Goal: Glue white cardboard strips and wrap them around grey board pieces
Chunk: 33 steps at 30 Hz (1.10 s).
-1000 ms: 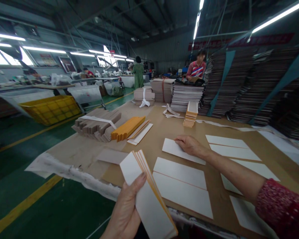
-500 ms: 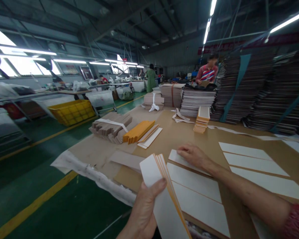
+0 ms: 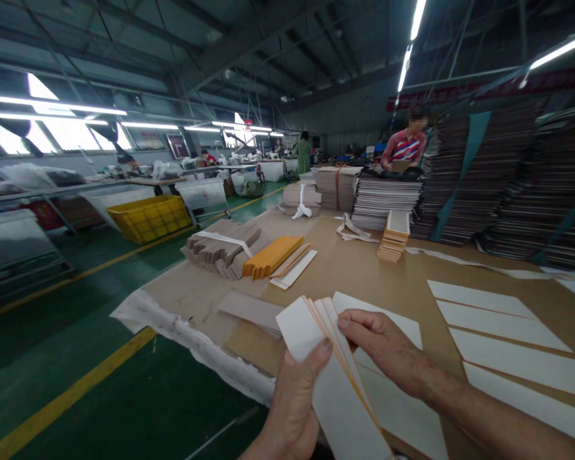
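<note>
My left hand (image 3: 294, 393) is closed around a small fanned bunch of white cardboard strips (image 3: 338, 396) with orange edges, its thumb pressed on the top one. My right hand (image 3: 388, 348) pinches the upper corner of the rightmost strip in that fan. Beneath and beside the bunch, more white strips (image 3: 407, 409) lie flat on the brown-covered table, partly hidden by my right hand. Further right, a second row of white strips (image 3: 517, 345) is laid out side by side, with my right forearm just in front of it.
A pile of orange strips (image 3: 274, 257) and a tied grey-brown cardboard bundle (image 3: 220, 248) sit at the table's left. A short strip stack (image 3: 393, 237) stands further back. Tall board stacks (image 3: 489, 172) rise at right. A person (image 3: 405, 150) is behind the stacks.
My right hand has moved from a strip on the table back toward me and now grips a strip in the left hand's fan. The view has shifted slightly left.
</note>
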Motion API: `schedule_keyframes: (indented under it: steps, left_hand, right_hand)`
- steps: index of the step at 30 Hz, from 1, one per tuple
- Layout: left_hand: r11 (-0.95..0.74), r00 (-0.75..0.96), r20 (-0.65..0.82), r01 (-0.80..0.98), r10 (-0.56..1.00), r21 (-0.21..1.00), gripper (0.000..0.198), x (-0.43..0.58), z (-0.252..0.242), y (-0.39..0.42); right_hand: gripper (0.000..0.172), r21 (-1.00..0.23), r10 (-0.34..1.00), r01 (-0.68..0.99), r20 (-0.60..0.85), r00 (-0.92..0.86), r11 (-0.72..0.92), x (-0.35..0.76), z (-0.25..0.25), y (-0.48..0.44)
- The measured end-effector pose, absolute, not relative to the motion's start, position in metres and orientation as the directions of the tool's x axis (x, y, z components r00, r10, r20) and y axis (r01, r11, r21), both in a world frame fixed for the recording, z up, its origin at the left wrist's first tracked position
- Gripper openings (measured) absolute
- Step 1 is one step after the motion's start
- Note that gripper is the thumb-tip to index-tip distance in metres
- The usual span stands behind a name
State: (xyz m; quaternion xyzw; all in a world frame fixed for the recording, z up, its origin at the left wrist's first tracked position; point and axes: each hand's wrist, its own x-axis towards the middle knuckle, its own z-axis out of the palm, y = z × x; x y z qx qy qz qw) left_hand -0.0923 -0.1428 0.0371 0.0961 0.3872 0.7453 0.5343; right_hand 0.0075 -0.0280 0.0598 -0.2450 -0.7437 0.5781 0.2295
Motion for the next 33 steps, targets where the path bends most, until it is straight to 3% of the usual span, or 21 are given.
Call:
schedule_keyframes:
  steps: [7,11,14,18,23,28,33]
  left_hand:
    - [-0.158,-0.494,-0.365,-0.737,0.790,0.657,0.068,-0.107,0.042,-0.141]
    - [-0.109,-0.466,-0.414,-0.757,0.782,0.645,0.058,-0.122,0.046,-0.151]
    - [-0.078,-0.436,-0.431,-0.769,0.790,0.634,0.053,-0.127,0.045,-0.157]
    - [-0.052,-0.434,-0.467,-0.773,0.771,0.632,0.060,-0.126,0.044,-0.156]
    - [-0.051,-0.486,-0.526,-0.766,0.698,0.641,0.063,-0.128,0.051,-0.151]
    - [-0.072,-0.490,-0.482,-0.751,0.726,0.656,0.076,-0.126,0.052,-0.148]
    - [-0.075,-0.424,-0.405,-0.761,0.810,0.645,0.070,-0.118,0.041,-0.142]
  right_hand:
    - [0.034,-0.941,0.883,0.205,0.157,-0.443,0.270,0.017,0.068,0.025]
    - [0.034,-0.855,0.921,0.368,0.273,-0.279,0.365,0.032,0.075,0.109]
    - [0.029,-0.733,0.881,0.504,0.297,-0.367,0.457,0.032,0.063,0.149]
    - [0.024,-0.591,0.776,0.552,0.221,-0.591,0.589,0.013,0.033,0.161]
    - [0.025,-0.521,0.720,0.568,0.141,-0.680,0.638,-0.007,0.008,0.166]
    - [0.024,-0.560,0.710,0.547,0.110,-0.695,0.622,-0.008,0.006,0.165]
    - [0.037,-0.758,0.656,0.371,0.098,-0.749,0.536,-0.014,0.029,0.115]
